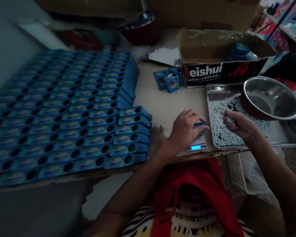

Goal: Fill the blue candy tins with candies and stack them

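My left hand is curled around a small blue case on top of a small digital scale. The scale's display glows blue, but its digits are too blurred to read. Over a metal tray, my right hand has its fingers closed in a pinch; whatever lies in them cannot be made out. Small pale blue and white tablets are scattered across the tray beneath it. A steel bowl rests on the tray's far right part.
Rows of blue cases cover the table's left side. Several blue packs stand before an open cardboard box, which has more blue packs inside. A dark red basin sits behind. Below the table's front edge is a white basket.
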Demonstrator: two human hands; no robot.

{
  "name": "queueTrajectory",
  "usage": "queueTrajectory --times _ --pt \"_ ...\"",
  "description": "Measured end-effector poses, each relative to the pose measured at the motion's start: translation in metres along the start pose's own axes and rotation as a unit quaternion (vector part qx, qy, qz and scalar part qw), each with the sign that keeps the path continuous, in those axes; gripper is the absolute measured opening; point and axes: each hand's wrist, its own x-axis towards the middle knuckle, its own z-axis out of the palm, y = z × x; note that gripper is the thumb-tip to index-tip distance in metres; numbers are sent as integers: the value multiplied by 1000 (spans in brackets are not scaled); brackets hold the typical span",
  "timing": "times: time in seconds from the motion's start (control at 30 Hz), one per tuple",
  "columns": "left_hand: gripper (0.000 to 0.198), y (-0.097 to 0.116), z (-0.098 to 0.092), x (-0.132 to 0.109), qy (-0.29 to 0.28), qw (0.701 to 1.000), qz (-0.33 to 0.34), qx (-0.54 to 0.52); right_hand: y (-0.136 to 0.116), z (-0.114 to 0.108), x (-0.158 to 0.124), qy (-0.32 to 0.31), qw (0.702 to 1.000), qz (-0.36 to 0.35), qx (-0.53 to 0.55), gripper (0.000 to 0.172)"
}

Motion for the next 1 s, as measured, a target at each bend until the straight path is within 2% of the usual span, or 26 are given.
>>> queueTrajectory --times 0.07,0.13,0.2,0.23,0.27,0.33,0.37,0.4,0.43,0.5,0.57,0.63,0.7,0.77,0.87,0.93,1.0 --pt "52 4 -5 -4 -76 996 12 37 -7 -2 14 4 1000 -12 -15 32" --pt "54 3 -16 -2 -159 984 16 76 -15 -6 33 4 998 -45 -52 34" --pt "44 -5 -37 4 -184 978 1 102 -25 -15 50 26 982 -104 -153 38" --pt "43 -14 -52 10 -165 980 -12 109 -30 -21 57 48 960 -134 -240 40" --pt "44 -25 -70 16 -133 984 -26 112 -33 -27 61 75 922 -161 -344 39" --pt "48 -54 -108 30 -52 991 -53 116 -38 -34 66 124 807 -204 -541 29" --pt "50 -72 -126 37 -22 991 -64 115 -39 -31 67 135 751 -224 -606 23" --pt "50 -90 -143 44 -7 990 -78 114 -38 -24 69 134 713 -246 -643 19" --pt "49 -108 -157 49 -4 989 -95 112 -38 -11 74 123 695 -269 -655 19" --pt "46 -142 -176 56 -29 985 -128 109 -35 27 89 83 704 -301 -638 26" --pt "47 -168 -184 54 -80 981 -144 99 -35 72 117 60 720 -310 -619 35" --pt "51 -187 -186 44 -134 977 -143 83 -37 112 152 56 701 -314 -638 45" --pt "54 -199 -186 31 -174 973 -140 58 -41 138 188 63 681 -302 -664 53" --pt "54 -205 -187 18 -182 973 -143 23 -46 151 217 60 670 -285 -683 56" --pt "61 -203 -194 -3 -139 980 -143 -7 -50 158 241 45 656 -277 -701 54" --pt "72 -191 -202 -21 -95 988 -118 20 -52 161 247 39 652 -278 -704 47" --pt "72 -171 -209 -42 -53 994 -66 69 -51 163 250 39 659 -278 -698 36"
